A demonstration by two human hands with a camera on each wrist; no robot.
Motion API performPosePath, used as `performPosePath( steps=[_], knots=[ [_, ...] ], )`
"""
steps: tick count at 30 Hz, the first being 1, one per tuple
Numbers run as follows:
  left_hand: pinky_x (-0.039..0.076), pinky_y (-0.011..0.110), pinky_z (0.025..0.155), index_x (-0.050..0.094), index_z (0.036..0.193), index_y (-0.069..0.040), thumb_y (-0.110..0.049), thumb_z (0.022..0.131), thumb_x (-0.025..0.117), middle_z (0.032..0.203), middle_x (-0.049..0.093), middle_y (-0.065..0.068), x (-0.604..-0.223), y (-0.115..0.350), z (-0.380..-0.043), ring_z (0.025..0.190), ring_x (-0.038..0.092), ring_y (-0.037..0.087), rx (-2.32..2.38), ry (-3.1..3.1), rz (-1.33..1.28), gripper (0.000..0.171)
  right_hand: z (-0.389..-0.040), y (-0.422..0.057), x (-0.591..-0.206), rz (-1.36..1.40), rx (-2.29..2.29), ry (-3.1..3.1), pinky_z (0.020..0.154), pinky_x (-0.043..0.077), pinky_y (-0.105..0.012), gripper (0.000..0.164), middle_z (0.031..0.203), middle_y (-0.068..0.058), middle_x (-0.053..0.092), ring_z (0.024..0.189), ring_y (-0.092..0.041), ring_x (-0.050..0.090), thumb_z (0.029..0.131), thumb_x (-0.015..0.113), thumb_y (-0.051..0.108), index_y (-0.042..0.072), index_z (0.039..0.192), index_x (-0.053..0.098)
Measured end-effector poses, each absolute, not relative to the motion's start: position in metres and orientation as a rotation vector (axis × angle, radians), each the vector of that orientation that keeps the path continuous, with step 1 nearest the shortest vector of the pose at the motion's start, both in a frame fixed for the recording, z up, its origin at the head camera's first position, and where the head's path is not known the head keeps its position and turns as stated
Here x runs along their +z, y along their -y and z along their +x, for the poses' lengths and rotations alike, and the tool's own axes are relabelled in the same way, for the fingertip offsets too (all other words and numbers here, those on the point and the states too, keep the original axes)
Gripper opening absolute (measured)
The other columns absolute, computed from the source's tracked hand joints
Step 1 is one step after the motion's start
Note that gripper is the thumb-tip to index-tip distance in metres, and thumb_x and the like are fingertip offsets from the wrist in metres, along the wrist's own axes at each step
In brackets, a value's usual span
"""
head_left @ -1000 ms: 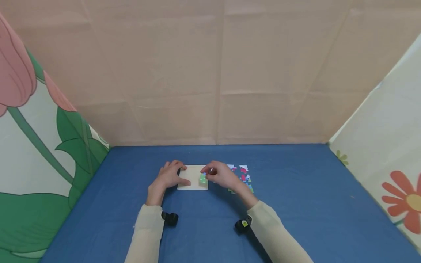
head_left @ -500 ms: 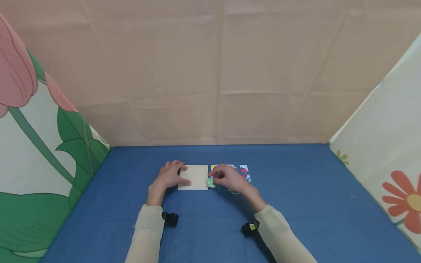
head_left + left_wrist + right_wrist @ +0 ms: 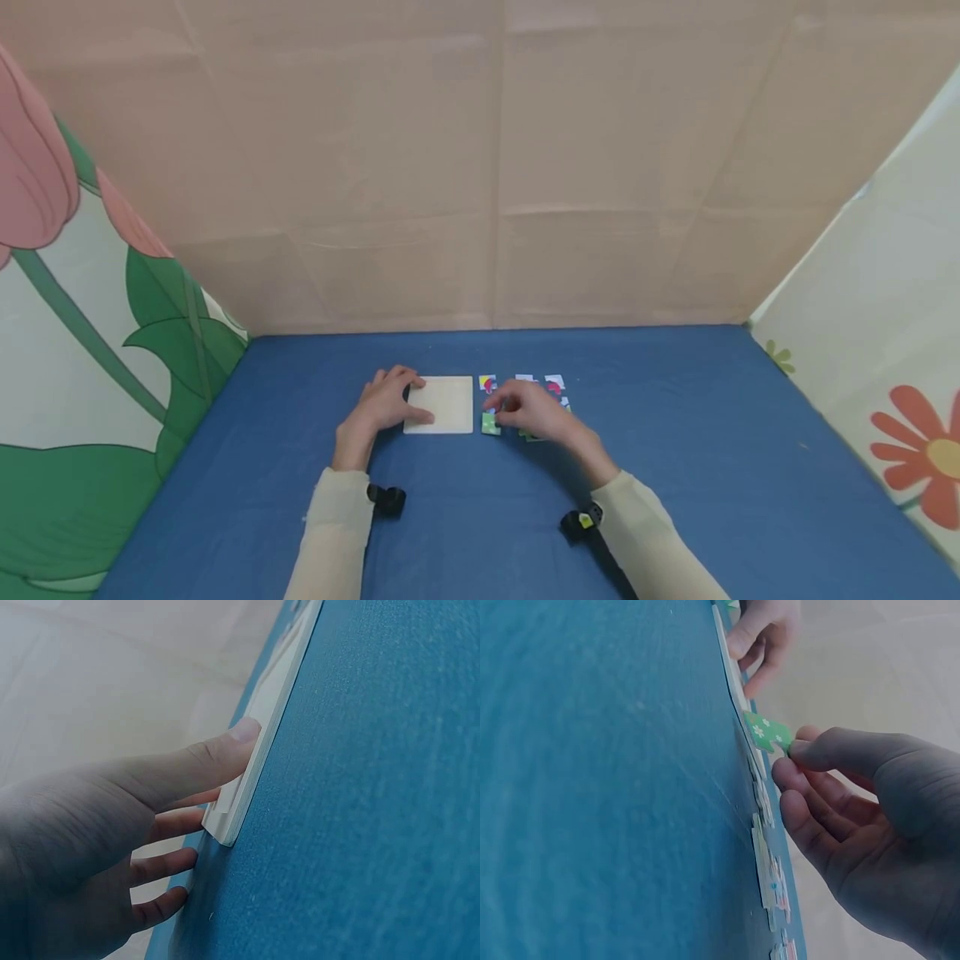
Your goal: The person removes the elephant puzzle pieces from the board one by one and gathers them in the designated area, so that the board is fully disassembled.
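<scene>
A pale, square puzzle board [image 3: 452,402] with a raised rim lies on the blue table. My left hand [image 3: 382,402] rests at the board's left side; in the left wrist view the extended thumb presses its surface and the other fingers reach by its edge. Just right of the board, my right hand [image 3: 534,410] pinches a green puzzle piece [image 3: 766,733] with small white flowers between thumb and forefinger. That piece stands tilted in the right wrist view; whether it touches the table I cannot tell.
More puzzle pieces lie right of the board, including a yellow-and-pink one [image 3: 487,382] and a pink-and-white one [image 3: 554,383]. Some are partly hidden under my right hand. A beige wall [image 3: 495,208] rises behind the blue table [image 3: 465,517], with flower-printed panels at both sides.
My right hand has carried the green puzzle piece from over the board's right part to the table beside it, uncovering the yellow-and-pink piece. The left hand has stayed in place.
</scene>
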State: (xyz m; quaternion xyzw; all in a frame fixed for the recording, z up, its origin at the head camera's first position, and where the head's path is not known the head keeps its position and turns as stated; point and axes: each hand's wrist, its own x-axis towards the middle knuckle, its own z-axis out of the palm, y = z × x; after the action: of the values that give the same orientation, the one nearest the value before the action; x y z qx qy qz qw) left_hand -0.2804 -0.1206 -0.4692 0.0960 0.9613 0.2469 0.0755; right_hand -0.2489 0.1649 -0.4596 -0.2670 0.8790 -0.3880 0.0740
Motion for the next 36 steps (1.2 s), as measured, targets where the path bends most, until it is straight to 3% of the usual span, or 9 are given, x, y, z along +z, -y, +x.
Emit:
performPosePath(
  steps=[19, 36],
  knots=[
    [0.029, 0.06, 0.114, 0.062, 0.134, -0.018, -0.047, 0.074, 0.085, 0.151, 0.044, 0.008, -0.472, 0.121, -0.282, 0.136, 0.035, 0.033, 0.76, -2.873, 0.245, 0.07, -0.252, -0.175, -0.464, -0.823, -1.084, -2.544, 0.064, 0.052, -0.024, 0.021, 0.097, -0.002, 0.07, 0.076, -0.011, 0.058, 0.089, 0.07, 0.005, 0.012, 0.108, 0.075],
    [0.029, 0.059, 0.114, 0.062, 0.134, -0.017, -0.046, 0.075, 0.085, 0.149, 0.045, 0.009, -0.47, 0.12, -0.28, 0.134, 0.036, 0.033, 0.748, -2.871, 0.257, 0.07, -0.25, -0.171, -0.464, -0.805, -0.977, -2.619, 0.071, 0.051, -0.025, 0.024, 0.108, 0.0, 0.071, 0.088, -0.012, 0.057, 0.088, 0.072, 0.006, 0.014, 0.11, 0.075]
  ],
)
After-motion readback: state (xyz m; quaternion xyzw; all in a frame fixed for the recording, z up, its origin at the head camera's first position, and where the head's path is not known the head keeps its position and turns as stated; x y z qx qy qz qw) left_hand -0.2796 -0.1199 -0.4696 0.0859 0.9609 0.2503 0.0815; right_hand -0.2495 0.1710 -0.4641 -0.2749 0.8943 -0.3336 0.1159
